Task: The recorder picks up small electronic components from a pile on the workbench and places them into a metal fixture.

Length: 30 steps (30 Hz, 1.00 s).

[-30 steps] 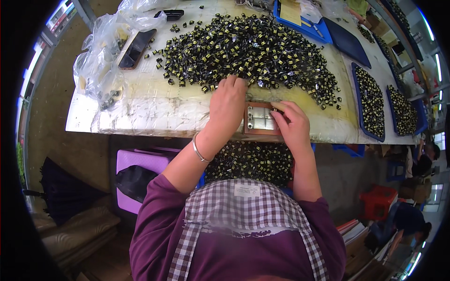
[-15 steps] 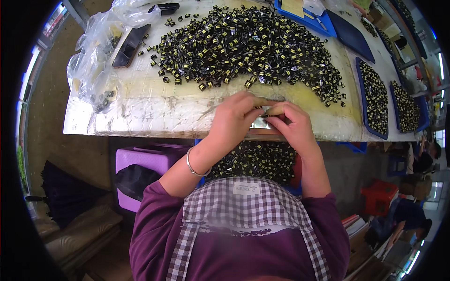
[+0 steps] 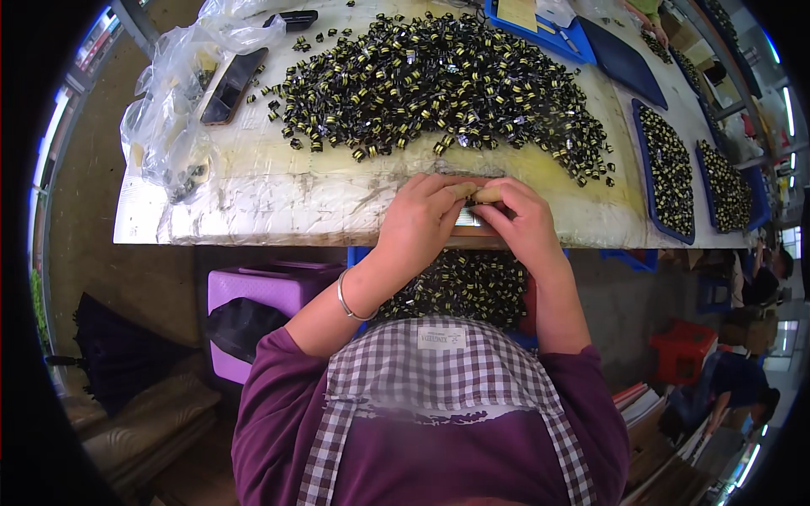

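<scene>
My left hand [image 3: 417, 218] and my right hand [image 3: 525, 221] meet at the table's front edge, fingers bent and pinched together. Between their fingertips is a small dark part [image 3: 472, 201], mostly hidden by the fingers. Tan covers show on the index fingertips of both hands. Just under the fingers lies a small silvery ridged plate [image 3: 467, 219], partly covered by the hands. Beyond them spreads a large heap of small black-and-yellow parts [image 3: 439, 84], like little wound coils.
A phone [image 3: 234, 87] and crumpled clear plastic bags [image 3: 160, 126] lie at the left. Blue trays [image 3: 639, 126] of similar parts stand at the right. Below the table edge sits a container of more parts [image 3: 464, 287], beside a purple stool [image 3: 228, 291]. Another person's hand [image 3: 661, 35] shows far right.
My hands have drawn closer together over the ridged plate, the left fingers shifting slightly right and the right hand slightly left. At the far right, another person's hand has come into view.
</scene>
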Tool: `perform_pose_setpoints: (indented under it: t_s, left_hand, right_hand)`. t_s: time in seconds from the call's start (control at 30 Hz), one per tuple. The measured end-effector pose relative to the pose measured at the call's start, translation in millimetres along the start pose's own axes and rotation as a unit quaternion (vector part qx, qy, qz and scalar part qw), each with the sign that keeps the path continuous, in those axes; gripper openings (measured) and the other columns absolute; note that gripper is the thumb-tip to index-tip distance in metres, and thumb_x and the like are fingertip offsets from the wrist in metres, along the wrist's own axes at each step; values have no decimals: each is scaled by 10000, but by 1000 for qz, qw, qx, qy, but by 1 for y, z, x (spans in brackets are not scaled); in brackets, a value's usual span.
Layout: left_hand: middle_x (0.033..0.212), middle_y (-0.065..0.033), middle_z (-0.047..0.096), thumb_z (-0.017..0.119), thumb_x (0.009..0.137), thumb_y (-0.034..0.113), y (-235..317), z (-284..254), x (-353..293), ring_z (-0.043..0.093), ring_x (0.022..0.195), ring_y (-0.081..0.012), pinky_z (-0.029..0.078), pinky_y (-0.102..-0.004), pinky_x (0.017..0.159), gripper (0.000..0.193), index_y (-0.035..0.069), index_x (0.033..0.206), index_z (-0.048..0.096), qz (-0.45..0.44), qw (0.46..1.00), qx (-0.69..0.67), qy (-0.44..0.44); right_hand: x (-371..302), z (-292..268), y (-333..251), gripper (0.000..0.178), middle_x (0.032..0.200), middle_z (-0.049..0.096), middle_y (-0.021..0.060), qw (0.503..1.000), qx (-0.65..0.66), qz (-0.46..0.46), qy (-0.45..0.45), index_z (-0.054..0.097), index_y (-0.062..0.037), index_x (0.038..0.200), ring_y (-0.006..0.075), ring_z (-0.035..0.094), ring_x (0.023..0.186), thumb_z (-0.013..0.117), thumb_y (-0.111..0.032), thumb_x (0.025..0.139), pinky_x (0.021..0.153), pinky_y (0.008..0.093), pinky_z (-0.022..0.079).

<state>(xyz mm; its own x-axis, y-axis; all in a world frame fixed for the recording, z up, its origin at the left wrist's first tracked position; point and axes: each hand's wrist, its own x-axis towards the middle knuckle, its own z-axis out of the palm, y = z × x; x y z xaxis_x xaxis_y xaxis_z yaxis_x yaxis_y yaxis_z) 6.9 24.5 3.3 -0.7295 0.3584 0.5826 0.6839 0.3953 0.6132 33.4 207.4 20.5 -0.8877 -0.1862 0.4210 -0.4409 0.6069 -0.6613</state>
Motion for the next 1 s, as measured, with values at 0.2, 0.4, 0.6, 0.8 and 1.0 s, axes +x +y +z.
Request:
perform_pose_setpoints:
  t_s: [0.2,0.4,0.6,0.8,1.0]
  left_hand:
    - [973,-96,691,692,799,56,-2,9,3,620,854,-293,491,-380,776,145,49,943,716,42,998,-27,-25]
    - [892,-97,667,680,794,39,-2,12,0,603,841,-301,481,-405,768,149,59,939,704,-21,996,-90,-6]
    - [882,-96,662,687,796,56,6,12,0,602,849,-295,476,-396,779,128,59,923,696,-86,987,-132,27]
    - [900,-80,658,686,781,19,6,16,-5,598,847,-278,474,-376,787,163,50,942,677,33,999,26,7]
    - [876,-86,645,688,776,19,8,20,-7,593,827,-289,474,-387,768,166,34,939,659,38,997,66,12]
  right_hand:
    - [30,0,-3,164,761,652,33,975,-68,157,144,653,-51,887,125,579,622,755,-161,821,584,244,461]
    - [35,17,18,186,670,545,51,973,-136,86,163,634,-62,940,213,502,586,733,-149,808,561,359,427]
    - [16,8,20,159,867,622,92,978,-162,33,126,615,-33,923,275,606,773,703,-121,824,711,403,465]
    - [15,0,6,172,834,629,81,977,-164,124,61,676,-46,1020,219,589,698,684,-90,854,640,324,481]
    - [-5,0,4,196,837,642,64,992,-70,77,78,695,-50,987,149,569,666,727,-23,796,623,264,479]
